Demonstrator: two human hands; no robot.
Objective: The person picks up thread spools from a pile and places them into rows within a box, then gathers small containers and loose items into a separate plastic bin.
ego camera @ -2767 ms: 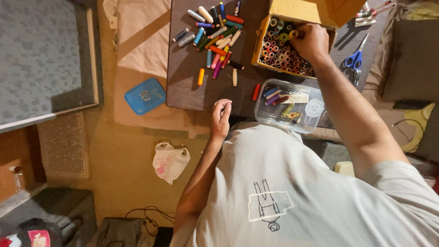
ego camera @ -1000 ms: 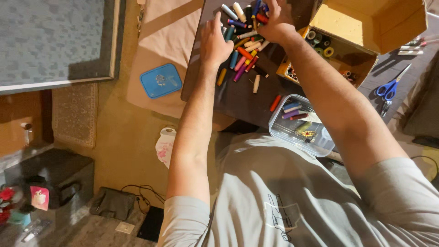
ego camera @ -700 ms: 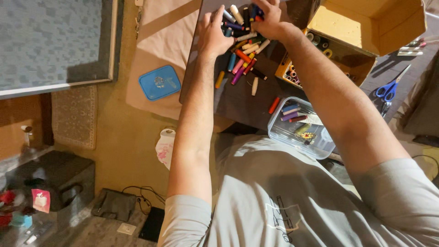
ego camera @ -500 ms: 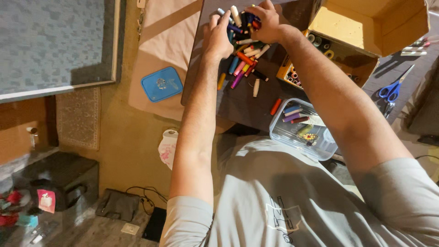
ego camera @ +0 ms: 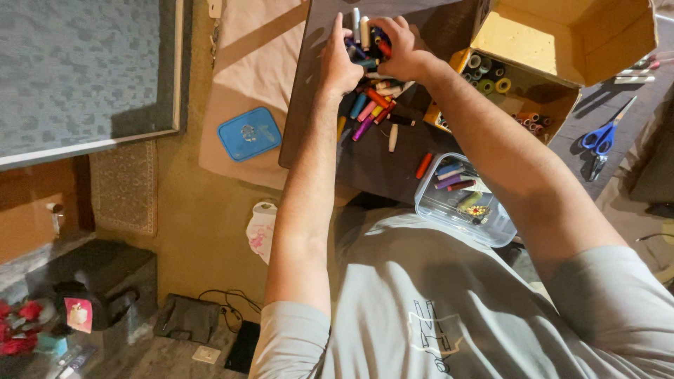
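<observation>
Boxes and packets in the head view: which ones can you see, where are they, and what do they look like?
Cardboard box: top right on the dark table, yellow-brown, flaps open, thread spools inside.
Clear plastic tub: table's near edge, rectangular, lidless, a few spools inside.
Blue lid: on the floor cloth left of the table, flat, rounded corners.
Plastic bag: on the floor beside the person's left arm, white with pink print, crumpled.

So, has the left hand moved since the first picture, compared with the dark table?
Yes. The left hand went from the near edge of the dark table to the far side, and is now against the pile of thread spools.
</observation>
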